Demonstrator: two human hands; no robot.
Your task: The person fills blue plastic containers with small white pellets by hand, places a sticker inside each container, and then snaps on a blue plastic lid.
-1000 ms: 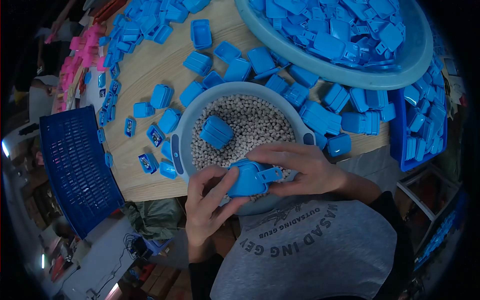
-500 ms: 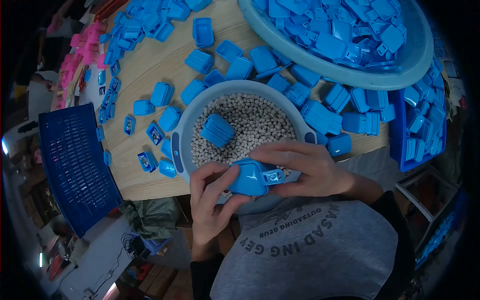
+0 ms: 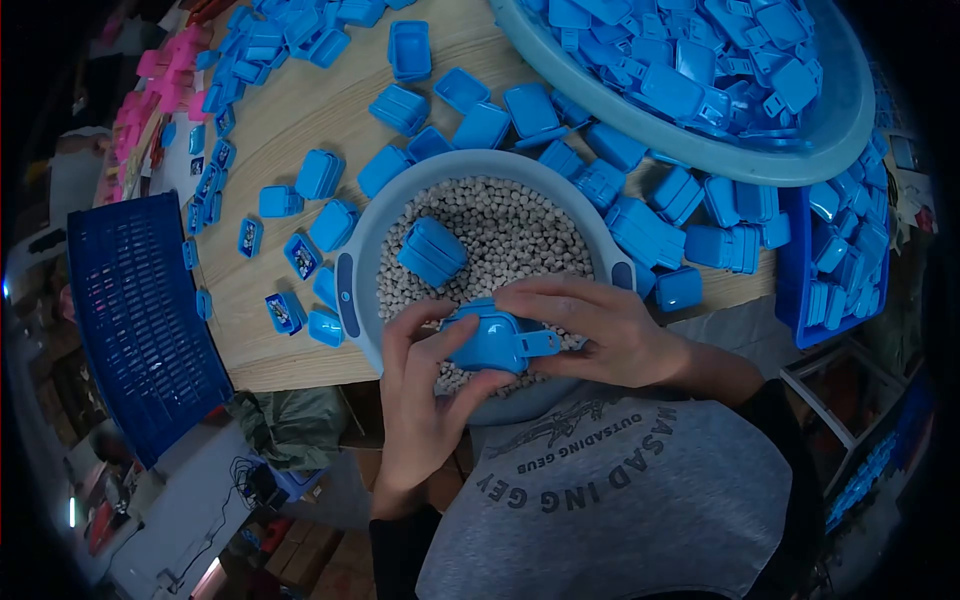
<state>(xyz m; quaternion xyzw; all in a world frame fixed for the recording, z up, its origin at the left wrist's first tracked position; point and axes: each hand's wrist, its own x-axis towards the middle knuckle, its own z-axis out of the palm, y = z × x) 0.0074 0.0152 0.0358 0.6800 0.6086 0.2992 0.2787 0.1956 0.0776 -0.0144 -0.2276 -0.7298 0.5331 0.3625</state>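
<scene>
Both hands grip one small blue plastic box (image 3: 485, 345), its smooth lid facing up and a slotted latch tab sticking out to the right. My left hand (image 3: 422, 385) pinches its left end between thumb and fingers. Along its far and right sides, my right hand (image 3: 625, 335) closes on it, beside the tab. Beneath them stands a grey basin (image 3: 362, 255) of pale round pellets (image 3: 510, 225). A blue box (image 3: 432, 252) rests on the pellets, just beyond my left hand. What the held box contains is hidden.
Blue box parts (image 3: 400, 108) lie scattered over the wooden table (image 3: 270, 350). A large light-blue tub (image 3: 680, 160) of blue lids is at the back right. On the right is a blue bin (image 3: 795, 300) of boxes; a dark blue crate (image 3: 130, 310) stands left. Pink pieces (image 3: 180, 60) lie back left.
The held box has tipped and shifted slightly away from my body, its latch tab now pointing more to the right. Both hands stay closed on it. The whole view has shifted slightly.
</scene>
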